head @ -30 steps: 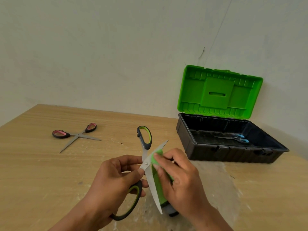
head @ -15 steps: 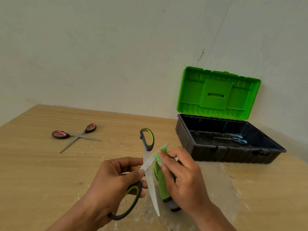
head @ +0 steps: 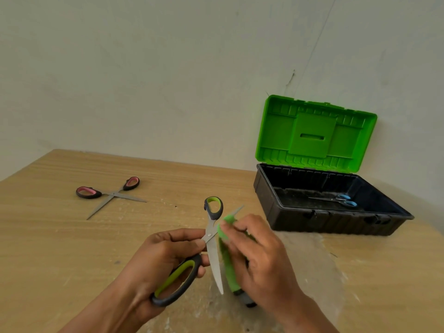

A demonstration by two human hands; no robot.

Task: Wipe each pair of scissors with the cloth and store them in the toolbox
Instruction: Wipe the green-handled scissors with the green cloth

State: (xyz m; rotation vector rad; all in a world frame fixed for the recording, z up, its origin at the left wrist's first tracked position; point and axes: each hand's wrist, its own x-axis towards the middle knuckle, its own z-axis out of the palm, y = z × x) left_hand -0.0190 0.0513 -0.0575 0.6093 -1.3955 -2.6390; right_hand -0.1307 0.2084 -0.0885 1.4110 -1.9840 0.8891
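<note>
my left hand (head: 158,258) grips the green-handled scissors (head: 211,239) by the lower handle loop, thumb pressed near the pivot. blades spread wide open: one points down toward me, the other angles up and right toward the toolbox. my right hand (head: 262,258) is closed on the green cloth (head: 225,246), pinching it against the upper blade just past the pivot; the cloth hangs down beside the lower blade, its bottom end dark.

pink-handled scissors (head: 110,194) lie open on the wooden table (head: 48,236), well apart to the left. toolbox (head: 319,222) sits at the right against the wall, green lid (head: 314,133) propped upright, black tray open. blue-handled scissors (head: 336,200) lie inside it, blades closed.
</note>
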